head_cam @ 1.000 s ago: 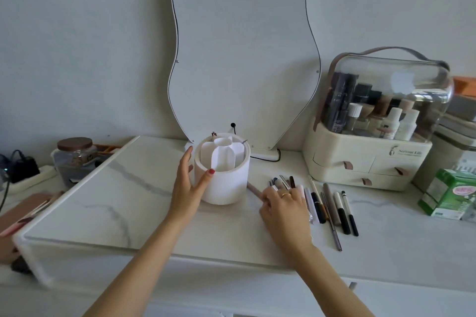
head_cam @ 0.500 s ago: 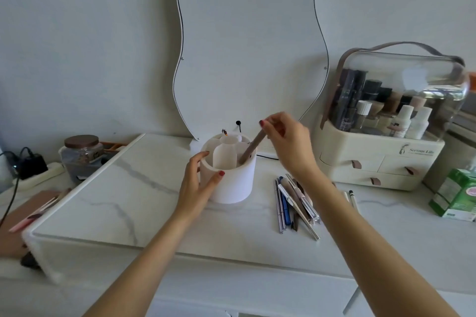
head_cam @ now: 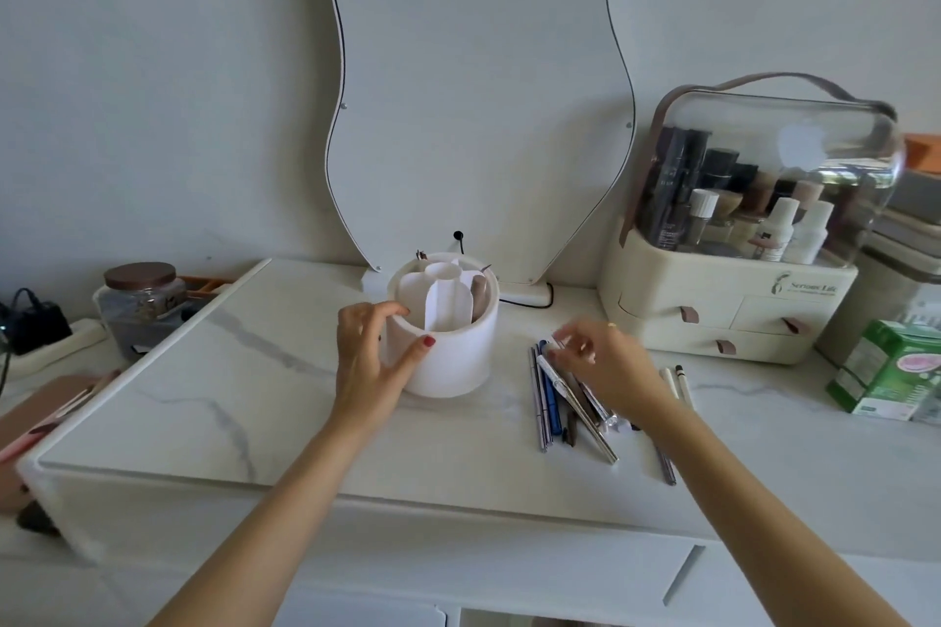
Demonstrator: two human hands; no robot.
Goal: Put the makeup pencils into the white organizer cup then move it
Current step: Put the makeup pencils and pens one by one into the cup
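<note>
White round cup (head_cam: 448,356) gripped by left hand (head_cam: 369,356); right hand (head_cam: 608,364) over slim pencils (head_cam: 565,397).

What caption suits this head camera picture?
Left hand steadies the white organizer cup while the right hand reaches the makeup pencils.

Plain grey-white wall (head_cam: 178,92) ahead of me. Wavy-edged mirror (head_cam: 473,92) leans against it. White marble-veined table (head_cam: 203,397) below, drawer front (head_cam: 560,570) under its edge. Soft daylight, probably from window at right, out of view.
</note>
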